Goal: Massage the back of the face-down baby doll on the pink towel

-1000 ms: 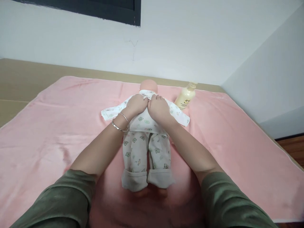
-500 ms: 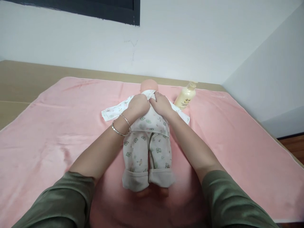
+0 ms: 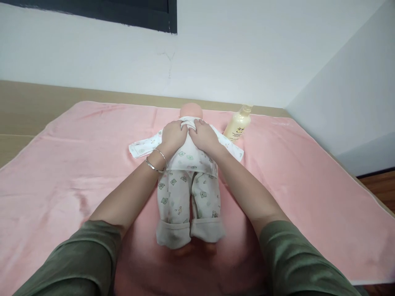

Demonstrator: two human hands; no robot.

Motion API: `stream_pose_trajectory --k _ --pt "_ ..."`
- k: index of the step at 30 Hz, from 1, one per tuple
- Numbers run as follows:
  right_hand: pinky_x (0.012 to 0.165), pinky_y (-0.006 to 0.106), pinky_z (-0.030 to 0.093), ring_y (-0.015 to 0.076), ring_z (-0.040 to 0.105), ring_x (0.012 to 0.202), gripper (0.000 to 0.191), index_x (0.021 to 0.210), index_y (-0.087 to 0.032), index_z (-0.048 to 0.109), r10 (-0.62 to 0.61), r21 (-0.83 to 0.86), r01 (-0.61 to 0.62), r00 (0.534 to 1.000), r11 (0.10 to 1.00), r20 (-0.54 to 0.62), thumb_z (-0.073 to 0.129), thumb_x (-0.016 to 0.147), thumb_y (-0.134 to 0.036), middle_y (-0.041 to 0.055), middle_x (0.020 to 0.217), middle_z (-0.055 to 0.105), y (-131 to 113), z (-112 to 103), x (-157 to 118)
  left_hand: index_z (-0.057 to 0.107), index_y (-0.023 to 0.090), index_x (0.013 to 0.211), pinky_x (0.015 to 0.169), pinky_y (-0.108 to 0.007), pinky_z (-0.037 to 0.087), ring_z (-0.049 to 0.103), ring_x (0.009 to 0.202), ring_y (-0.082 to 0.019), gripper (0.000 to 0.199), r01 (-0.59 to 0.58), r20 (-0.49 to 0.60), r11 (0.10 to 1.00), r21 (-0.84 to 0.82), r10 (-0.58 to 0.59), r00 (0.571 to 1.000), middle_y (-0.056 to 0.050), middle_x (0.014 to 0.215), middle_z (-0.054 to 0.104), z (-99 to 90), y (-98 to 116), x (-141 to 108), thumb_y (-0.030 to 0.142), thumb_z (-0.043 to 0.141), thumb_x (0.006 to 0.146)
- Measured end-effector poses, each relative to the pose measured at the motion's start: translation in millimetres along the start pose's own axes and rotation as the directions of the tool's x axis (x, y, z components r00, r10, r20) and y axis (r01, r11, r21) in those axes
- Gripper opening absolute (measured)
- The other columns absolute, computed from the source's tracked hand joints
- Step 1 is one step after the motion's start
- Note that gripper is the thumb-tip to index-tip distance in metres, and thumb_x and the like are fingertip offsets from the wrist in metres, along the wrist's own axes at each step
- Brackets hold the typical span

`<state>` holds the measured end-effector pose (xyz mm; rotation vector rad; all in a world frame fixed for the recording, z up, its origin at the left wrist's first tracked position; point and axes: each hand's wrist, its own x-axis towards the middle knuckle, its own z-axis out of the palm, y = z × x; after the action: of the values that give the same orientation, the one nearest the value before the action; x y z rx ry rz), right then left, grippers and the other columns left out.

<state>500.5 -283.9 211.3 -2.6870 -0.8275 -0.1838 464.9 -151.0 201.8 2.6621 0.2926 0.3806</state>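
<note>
Across the pink blanket (image 3: 77, 197), the left hand (image 3: 174, 135) lies on the patterned shirt (image 3: 193, 158), probably steadying the doll (image 3: 191, 109) at mid-blanket; the right hand (image 3: 204, 136) mirrors it, perhaps smoothing cloth; whether fingers pinch fabric, I cannot tell; the bottle (image 3: 237, 125) stands beside, apparently kept within reach; compared with half a second ago, more shirt shows between the hands.

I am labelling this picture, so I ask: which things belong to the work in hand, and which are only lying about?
Seem part of the work:
left hand, on the shirt
right hand, on it too
doll, with trousers on
blanket, spread underneath

Seem only there:
bottle, untouched, near the doll
bracelet, on the left wrist
</note>
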Motion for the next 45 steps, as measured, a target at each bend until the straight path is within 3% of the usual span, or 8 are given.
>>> stream_pose_trajectory --k 4,8,14,19,27,32,39,45 --pt "0.119 0.048 0.040 0.0358 0.052 0.142 0.059 0.150 -0.004 0.047 0.016 0.127 -0.018 1.000 0.992 0.016 0.036 0.104 -0.040 0.0229 0.156 0.052 22 3 12 0.067 0.005 0.120 0.107 -0.043 0.046 0.062 0.122 -0.033 0.046 -0.055 -0.033 0.985 0.164 0.061 0.998 -0.024 0.124 0.069 3.4 20 -15 0.022 0.030 0.101" --pt "0.118 0.047 0.040 0.0357 0.053 0.141 0.059 0.149 -0.003 0.047 0.009 0.112 -0.009 1.000 0.994 0.003 0.035 0.105 -0.041 0.0240 0.154 0.054 22 2 10 0.065 0.002 0.123 0.108 -0.043 0.045 0.060 0.125 -0.034 0.044 -0.092 -0.041 0.974 0.206 0.102 0.994 -0.026 0.126 0.068 5.9 29 -22 0.018 0.031 0.099" --pt "0.113 0.049 0.041 0.0381 0.057 0.132 0.053 0.143 0.002 0.052 0.055 -0.114 -0.056 0.998 0.992 -0.010 0.028 0.108 -0.030 0.0285 0.140 0.062 -10 -1 -8 0.070 0.011 0.113 0.101 -0.041 0.049 0.066 0.113 -0.031 0.043 -0.047 -0.003 0.999 0.023 0.047 0.999 -0.020 0.121 0.073 2.8 11 -5 0.024 0.032 0.098" --pt "0.118 0.049 0.037 0.0408 0.050 0.141 0.053 0.147 0.005 0.049 -0.003 -0.225 -0.002 1.000 0.974 -0.019 0.032 0.106 -0.023 0.0324 0.150 0.053 -31 -3 -23 0.071 0.016 0.104 0.092 -0.037 0.051 0.068 0.106 -0.028 0.041 0.026 0.020 0.994 -0.107 -0.024 1.000 -0.015 0.115 0.076 0.6 -1 3 0.028 0.033 0.096" --pt "0.122 0.047 0.035 0.0340 0.046 0.147 0.056 0.154 -0.001 0.043 -0.039 0.004 0.039 0.999 0.999 0.024 0.027 0.107 -0.028 0.0252 0.158 0.049 12 3 8 0.065 0.006 0.124 0.108 -0.043 0.045 0.062 0.124 -0.034 0.049 -0.024 0.000 0.987 0.157 0.024 1.000 -0.024 0.128 0.069 1.0 19 -12 0.030 0.029 0.103" --pt "0.119 0.049 0.037 0.0353 0.048 0.145 0.055 0.151 -0.002 0.045 -0.024 0.015 0.024 1.000 1.000 0.001 0.028 0.106 -0.028 0.0248 0.154 0.053 17 6 12 0.060 0.002 0.130 0.111 -0.045 0.042 0.057 0.130 -0.036 0.046 -0.090 -0.008 0.970 0.227 0.094 0.996 -0.027 0.134 0.065 4.5 32 -26 0.021 0.031 0.101" --pt "0.118 0.049 0.037 0.0363 0.054 0.138 0.053 0.146 0.000 0.049 0.036 -0.081 -0.036 0.999 0.996 -0.002 0.027 0.108 -0.029 0.0274 0.147 0.058 -5 1 -2 0.069 0.011 0.119 0.107 -0.043 0.048 0.065 0.119 -0.032 0.045 -0.060 0.020 0.998 0.029 0.059 0.998 -0.020 0.125 0.072 0.6 11 -4 0.028 0.031 0.100" --pt "0.126 0.057 0.025 0.0431 0.035 0.154 0.059 0.158 0.002 0.038 -0.003 -0.178 -0.001 1.000 0.984 -0.019 0.036 0.104 -0.024 0.0307 0.166 0.035 -41 4 -30 0.071 0.017 0.111 0.100 -0.037 0.051 0.067 0.117 -0.028 0.042 0.051 0.028 0.979 -0.195 -0.046 0.999 -0.015 0.127 0.074 -0.7 -10 8 0.032 0.034 0.100"
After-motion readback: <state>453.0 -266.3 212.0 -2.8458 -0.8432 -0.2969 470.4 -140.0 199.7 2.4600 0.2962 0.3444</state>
